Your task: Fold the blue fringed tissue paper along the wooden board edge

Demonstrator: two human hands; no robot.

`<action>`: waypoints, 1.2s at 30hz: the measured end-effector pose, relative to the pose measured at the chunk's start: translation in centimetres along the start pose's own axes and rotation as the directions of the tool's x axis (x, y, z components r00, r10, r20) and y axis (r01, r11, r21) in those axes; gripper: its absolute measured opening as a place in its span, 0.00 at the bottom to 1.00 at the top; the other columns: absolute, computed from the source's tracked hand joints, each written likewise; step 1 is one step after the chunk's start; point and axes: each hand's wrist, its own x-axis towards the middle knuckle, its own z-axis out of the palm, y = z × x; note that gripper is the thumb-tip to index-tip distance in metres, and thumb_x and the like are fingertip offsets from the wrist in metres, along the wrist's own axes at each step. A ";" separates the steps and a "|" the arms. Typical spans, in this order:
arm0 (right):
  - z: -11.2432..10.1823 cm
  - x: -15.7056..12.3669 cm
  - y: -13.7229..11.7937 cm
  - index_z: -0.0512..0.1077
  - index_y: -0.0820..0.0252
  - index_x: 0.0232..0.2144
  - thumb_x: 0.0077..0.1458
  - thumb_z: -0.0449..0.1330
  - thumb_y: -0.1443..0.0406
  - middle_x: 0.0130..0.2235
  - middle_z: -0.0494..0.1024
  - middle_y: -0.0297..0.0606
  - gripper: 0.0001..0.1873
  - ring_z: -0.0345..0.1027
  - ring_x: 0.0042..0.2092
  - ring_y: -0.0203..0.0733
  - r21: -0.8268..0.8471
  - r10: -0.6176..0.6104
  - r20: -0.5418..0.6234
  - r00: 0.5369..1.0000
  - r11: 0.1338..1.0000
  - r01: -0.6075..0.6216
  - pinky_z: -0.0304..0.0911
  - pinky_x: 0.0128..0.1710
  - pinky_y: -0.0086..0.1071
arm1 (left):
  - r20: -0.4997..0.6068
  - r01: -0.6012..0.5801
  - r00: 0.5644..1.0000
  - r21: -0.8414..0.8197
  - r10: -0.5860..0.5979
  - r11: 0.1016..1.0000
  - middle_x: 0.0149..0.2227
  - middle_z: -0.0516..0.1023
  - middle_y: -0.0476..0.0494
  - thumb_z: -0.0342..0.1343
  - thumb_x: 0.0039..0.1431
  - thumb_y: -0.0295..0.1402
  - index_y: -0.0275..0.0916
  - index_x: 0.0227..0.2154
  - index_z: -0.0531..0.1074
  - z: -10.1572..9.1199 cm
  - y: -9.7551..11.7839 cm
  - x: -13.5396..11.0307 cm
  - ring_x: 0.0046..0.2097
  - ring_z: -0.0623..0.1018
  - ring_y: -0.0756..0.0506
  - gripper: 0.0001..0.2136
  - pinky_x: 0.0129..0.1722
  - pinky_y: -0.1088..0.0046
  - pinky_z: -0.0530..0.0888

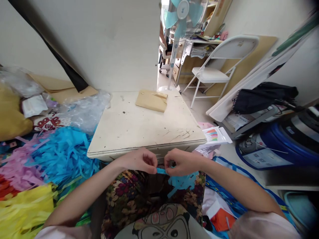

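Pinching a blue paper strip (162,171) between them, left hand (139,160) and right hand (181,161) both have fingertips clamped on it, just below the near edge of the low table (139,127), over the lap. Blue cut paper (183,182) hangs under the right hand. Head view: 1 brown envelope (152,100) lies near the table's far edge. Shredded paper heap (37,166) lies left, folding chair (216,69) and fan (180,15) beyond. No writing readable.
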 end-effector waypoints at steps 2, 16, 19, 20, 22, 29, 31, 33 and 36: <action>0.2 -0.1 -0.2 0.70 0.63 0.21 0.38 0.51 0.68 0.22 0.71 0.33 0.08 0.59 0.24 0.31 -0.033 -0.044 0.012 0.999 0.998 0.044 0.55 0.27 0.25 | 0.065 -0.048 0.997 0.050 0.045 0.998 0.18 0.62 0.54 0.54 0.42 0.32 0.34 0.19 0.66 0.2 -0.1 0.0 0.21 0.61 0.56 0.06 0.20 0.81 0.57; 0.0 -0.5 -0.8 0.68 0.61 0.18 0.39 0.51 0.69 0.21 0.72 0.34 0.06 0.62 0.26 0.33 -0.147 0.011 -0.031 0.999 0.989 -0.016 0.53 0.34 0.31 | -0.142 0.073 0.986 -0.104 -0.087 0.992 0.22 0.70 0.53 0.52 0.42 0.26 0.37 0.26 0.58 1.4 1.0 -0.7 0.25 0.69 0.54 0.08 0.23 0.80 0.63; 0.0 -0.5 -1.1 0.67 0.62 0.18 0.38 0.51 0.70 0.22 0.72 0.35 0.05 0.63 0.28 0.35 -0.228 0.004 -0.072 0.997 0.973 -0.021 0.51 0.36 0.33 | -0.228 0.019 0.973 0.000 -0.019 1.000 0.21 0.68 0.54 0.50 0.44 0.26 0.38 0.26 0.57 1.3 1.2 -1.1 0.24 0.68 0.54 0.06 0.23 0.80 0.63; 0.1 -0.5 -1.2 0.67 0.62 0.18 0.38 0.51 0.70 0.22 0.72 0.36 0.05 0.63 0.28 0.36 -0.247 0.002 -0.085 0.996 0.969 -0.023 0.51 0.36 0.33 | -0.275 0.008 0.961 0.063 0.009 0.998 0.20 0.67 0.55 0.49 0.44 0.26 0.38 0.27 0.58 1.4 1.2 -1.2 0.24 0.67 0.54 0.06 0.22 0.80 0.62; 0.3 -0.4 -1.2 0.67 0.62 0.19 0.37 0.51 0.71 0.23 0.72 0.36 0.05 0.62 0.29 0.36 -0.264 -0.002 -0.125 0.992 0.964 -0.031 0.51 0.36 0.33 | -0.353 0.009 0.933 0.201 0.064 0.980 0.20 0.67 0.54 0.48 0.45 0.27 0.38 0.30 0.61 1.7 1.2 -1.4 0.23 0.66 0.55 0.07 0.21 0.81 0.61; 2.1 0.6 -1.0 0.63 0.62 0.20 0.40 0.50 0.71 0.24 0.69 0.37 0.03 0.60 0.30 0.37 -0.225 -0.072 -0.304 0.950 0.974 0.001 0.52 0.37 0.34 | -0.294 -0.047 0.936 0.447 0.196 0.893 0.20 0.70 0.51 0.52 0.45 0.36 0.35 0.24 0.71 2.0 1.3 -1.1 0.22 0.65 0.55 0.09 0.20 0.82 0.59; 2.6 0.9 -1.2 0.62 0.61 0.20 0.39 0.49 0.73 0.24 0.68 0.36 0.04 0.60 0.30 0.36 -0.214 -0.138 -0.309 0.941 0.974 0.073 0.52 0.38 0.35 | -0.252 -0.062 0.947 0.460 0.198 0.886 0.19 0.71 0.51 0.51 0.47 0.35 0.35 0.24 0.72 1.6 1.3 -1.6 0.21 0.64 0.56 0.09 0.19 0.82 0.58; 3.0 0.9 -1.5 0.61 0.60 0.20 0.38 0.49 0.74 0.25 0.68 0.35 0.06 0.60 0.30 0.36 -0.189 -0.170 -0.302 0.938 0.975 0.116 0.53 0.38 0.35 | -0.227 -0.052 0.956 0.493 0.186 0.869 0.18 0.71 0.51 0.51 0.47 0.34 0.35 0.24 0.72 1.2 1.3 -2.4 0.20 0.64 0.56 0.08 0.18 0.82 0.58; 3.2 1.0 -1.7 0.59 0.59 0.20 0.37 0.48 0.75 0.24 0.67 0.34 0.07 0.59 0.30 0.35 -0.139 -0.166 -0.301 0.939 0.982 0.129 0.54 0.37 0.34 | -0.314 0.040 0.939 0.500 0.139 0.865 0.17 0.69 0.51 0.51 0.47 0.36 0.35 0.22 0.72 0.6 0.9 -3.8 0.19 0.64 0.56 0.10 0.17 0.82 0.56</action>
